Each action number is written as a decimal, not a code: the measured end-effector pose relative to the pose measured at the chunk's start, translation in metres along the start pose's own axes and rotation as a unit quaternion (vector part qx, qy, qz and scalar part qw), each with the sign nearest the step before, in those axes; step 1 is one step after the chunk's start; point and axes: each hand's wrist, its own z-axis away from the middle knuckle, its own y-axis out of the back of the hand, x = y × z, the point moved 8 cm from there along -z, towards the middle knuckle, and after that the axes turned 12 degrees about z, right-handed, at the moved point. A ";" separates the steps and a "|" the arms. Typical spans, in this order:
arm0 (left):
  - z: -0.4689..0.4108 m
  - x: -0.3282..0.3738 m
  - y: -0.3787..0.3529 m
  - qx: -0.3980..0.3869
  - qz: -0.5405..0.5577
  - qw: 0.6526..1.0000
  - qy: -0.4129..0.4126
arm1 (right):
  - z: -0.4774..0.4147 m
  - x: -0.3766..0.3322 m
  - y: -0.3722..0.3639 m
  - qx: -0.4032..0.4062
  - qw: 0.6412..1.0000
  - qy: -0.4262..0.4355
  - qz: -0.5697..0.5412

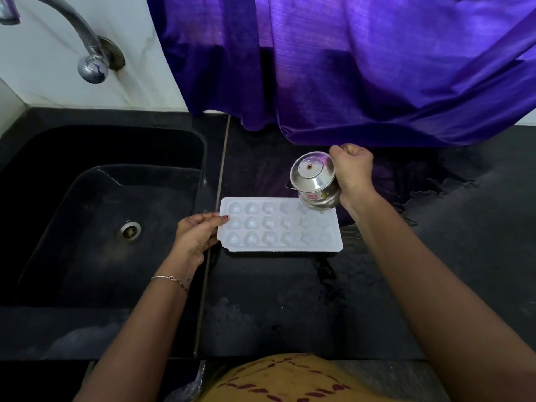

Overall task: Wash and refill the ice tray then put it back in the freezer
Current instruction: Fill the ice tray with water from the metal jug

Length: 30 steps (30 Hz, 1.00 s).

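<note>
A white ice tray point(280, 226) with heart- and star-shaped cells lies flat on the black counter, just right of the sink. My left hand point(197, 235) grips the tray's left edge. My right hand point(352, 172) holds a small steel pot point(314, 178) by its side. The pot is tipped over, its bottom facing the camera, above the tray's far right corner. Several cells on the left look filled with water; no stream is visible.
A black sink point(101, 216) with a steel drain point(129, 232) lies to the left, with a steel tap point(87, 50) above it. A purple curtain point(362, 68) hangs down to the counter's back edge. The counter point(290, 300) is wet to the right of and in front of the tray.
</note>
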 end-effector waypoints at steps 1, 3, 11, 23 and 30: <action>0.000 0.000 0.000 0.000 0.000 1.000 0.000 | 0.000 -0.002 -0.003 -0.004 1.000 0.008 0.007; 0.001 0.000 0.000 -0.001 0.002 1.000 -0.001 | 0.001 -0.006 -0.010 -0.010 0.999 0.026 0.025; 0.001 0.000 0.000 0.001 -0.002 1.000 0.000 | 0.004 -0.018 -0.025 -0.028 0.991 0.088 0.102; 0.000 0.000 0.000 -0.003 -0.002 1.000 0.000 | 0.005 -0.026 -0.032 -0.034 0.980 0.125 0.153; -0.001 -0.001 0.001 -0.006 -0.003 1.000 -0.002 | 0.004 -0.030 -0.030 -0.029 0.979 0.128 0.159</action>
